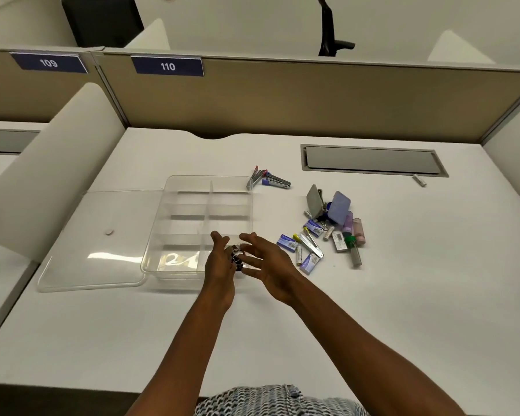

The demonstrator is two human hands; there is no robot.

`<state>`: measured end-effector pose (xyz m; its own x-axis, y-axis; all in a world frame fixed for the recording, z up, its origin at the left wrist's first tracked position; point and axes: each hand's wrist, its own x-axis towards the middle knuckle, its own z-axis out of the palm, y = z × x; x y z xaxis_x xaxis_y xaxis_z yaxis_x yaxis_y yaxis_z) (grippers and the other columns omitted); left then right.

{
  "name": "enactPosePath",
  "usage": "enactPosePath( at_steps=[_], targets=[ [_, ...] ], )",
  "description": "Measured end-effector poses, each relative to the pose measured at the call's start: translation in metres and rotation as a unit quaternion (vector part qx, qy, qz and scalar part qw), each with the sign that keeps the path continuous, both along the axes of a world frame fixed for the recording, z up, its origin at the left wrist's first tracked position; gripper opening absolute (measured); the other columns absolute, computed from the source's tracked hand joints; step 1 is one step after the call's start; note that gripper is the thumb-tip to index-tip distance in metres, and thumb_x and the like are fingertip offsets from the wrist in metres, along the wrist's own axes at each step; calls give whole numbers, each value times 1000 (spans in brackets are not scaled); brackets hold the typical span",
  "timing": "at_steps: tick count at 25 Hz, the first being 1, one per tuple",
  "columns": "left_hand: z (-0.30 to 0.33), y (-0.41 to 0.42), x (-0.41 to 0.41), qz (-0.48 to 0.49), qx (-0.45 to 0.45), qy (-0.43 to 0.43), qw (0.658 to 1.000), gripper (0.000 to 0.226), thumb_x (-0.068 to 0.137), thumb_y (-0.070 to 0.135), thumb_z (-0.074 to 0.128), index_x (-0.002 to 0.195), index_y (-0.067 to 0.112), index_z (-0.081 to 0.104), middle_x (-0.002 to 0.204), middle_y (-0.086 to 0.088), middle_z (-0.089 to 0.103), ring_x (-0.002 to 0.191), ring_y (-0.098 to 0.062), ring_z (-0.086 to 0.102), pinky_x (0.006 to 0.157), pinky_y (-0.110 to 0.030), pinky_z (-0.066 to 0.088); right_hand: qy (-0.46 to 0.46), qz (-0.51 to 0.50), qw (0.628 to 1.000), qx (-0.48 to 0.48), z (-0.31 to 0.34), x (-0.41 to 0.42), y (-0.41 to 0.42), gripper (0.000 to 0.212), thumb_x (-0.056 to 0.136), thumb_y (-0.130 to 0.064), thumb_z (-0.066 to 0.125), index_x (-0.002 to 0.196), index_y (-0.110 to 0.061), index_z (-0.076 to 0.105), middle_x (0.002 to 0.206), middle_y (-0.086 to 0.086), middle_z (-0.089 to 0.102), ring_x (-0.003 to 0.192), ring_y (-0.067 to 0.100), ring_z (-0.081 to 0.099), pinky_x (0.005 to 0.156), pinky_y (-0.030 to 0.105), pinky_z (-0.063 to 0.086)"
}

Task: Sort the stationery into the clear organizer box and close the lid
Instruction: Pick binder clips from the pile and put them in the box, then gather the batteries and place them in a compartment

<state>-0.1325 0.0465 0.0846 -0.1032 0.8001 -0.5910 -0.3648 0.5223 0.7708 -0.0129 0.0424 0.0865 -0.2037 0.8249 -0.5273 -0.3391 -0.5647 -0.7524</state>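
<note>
Over box (pixel 204 205) near-right cell | binder clips (pixel 237 259) cupped between both hands for dropping in | left hand (pixel 219 262), right hand (pixel 267 262) fingers spread, holding nothing tight | lid (pixel 96 235) off at 9 o'clock, keeping cells reachable | loose stationery (pixel 327 232) waits at 3 o'clock

The left hand (pixel 219 259) and the right hand (pixel 267 262) cover the near right corner of the clear organizer box (pixel 204 223), and the black binder clips (pixel 237 261) between them show only in part, so their number is unclear. The print on the small blue boxes (pixel 287 242) is too small to read. The chair (pixel 330 28) is cut off by the top edge.
</note>
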Motion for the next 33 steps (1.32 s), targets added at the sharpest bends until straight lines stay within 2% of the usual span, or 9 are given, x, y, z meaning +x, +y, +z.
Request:
enactPosePath(
  at_steps=[5, 8, 11, 13, 16, 21, 27, 31, 33],
  targets=[
    [0, 0, 8, -15, 73, 75, 994, 55, 100, 56, 32, 128, 19, 62, 132, -3, 61, 127, -19, 52, 112, -42, 36, -166, -131, 976, 49, -13, 40, 4, 20, 100, -21, 51, 105, -21, 70, 115, 10, 71, 95, 18, 69, 84, 36, 54],
    [2, -4, 23, -50, 124, 93, 987, 49, 101, 51, 36, 116, 17, 69, 122, 4, 68, 121, -12, 57, 105, -35, 42, -422, -174, 885, 91, -27, 82, 13, 22, 96, -19, 58, 115, -17, 70, 121, 8, 69, 108, 23, 65, 95, 41, 52],
    [2, -8, 41, -94, 150, 84, 981, 43, 102, 46, 37, 109, 19, 70, 118, 4, 70, 119, -7, 59, 102, -33, 43, -654, -2, 748, 115, -40, 124, 30, 44, 93, -15, 56, 137, -12, 55, 138, 10, 59, 123, 34, 53, 103, 40, 44],
    [0, -11, 52, -125, 157, 82, 976, 43, 102, 47, 37, 106, 22, 72, 118, 6, 70, 117, -4, 59, 100, -31, 44, -717, 121, 679, 99, -45, 139, 39, 56, 89, -16, 55, 144, -14, 44, 142, 10, 53, 120, 38, 49, 97, 41, 43],
    [-5, -13, 67, -161, 150, 91, 971, 45, 100, 52, 37, 105, 25, 74, 117, 8, 71, 115, -4, 60, 99, -32, 46, -748, 211, 622, 96, -52, 146, 45, 61, 87, -19, 54, 145, -15, 37, 146, 8, 47, 121, 39, 43, 98, 42, 38],
    [-17, -14, 77, -191, 136, 105, 966, 47, 99, 56, 37, 100, 28, 74, 111, 10, 72, 111, -6, 61, 99, -33, 47, -770, 168, 602, 127, -63, 139, 39, 42, 84, -19, 56, 126, -17, 55, 129, 4, 61, 120, 36, 44, 98, 40, 35],
    [-31, -17, 79, -204, 118, 107, 966, 44, 101, 52, 40, 102, 24, 74, 111, 8, 72, 113, -6, 62, 98, -32, 47, -740, 113, 640, 173, -72, 138, 33, 20, 89, -22, 58, 105, -20, 70, 111, 1, 71, 112, 28, 51, 97, 41, 37],
    [-34, -18, 80, -205, 112, 119, 965, 42, 100, 52, 40, 98, 29, 74, 108, 8, 73, 109, -9, 64, 95, -31, 49, -727, 95, 660, 162, -69, 139, 35, 44, 90, -27, 64, 134, -22, 55, 134, 5, 60, 125, 29, 47, 104, 42, 40],
    [-35, -18, 80, -205, 107, 125, 965, 43, 100, 54, 39, 98, 31, 75, 108, 9, 73, 107, -8, 64, 98, -34, 49, -737, 129, 643, 163, -68, 140, 39, 55, 91, -27, 64, 143, -21, 46, 148, 4, 47, 134, 31, 41, 107, 44, 40]
  ],
)
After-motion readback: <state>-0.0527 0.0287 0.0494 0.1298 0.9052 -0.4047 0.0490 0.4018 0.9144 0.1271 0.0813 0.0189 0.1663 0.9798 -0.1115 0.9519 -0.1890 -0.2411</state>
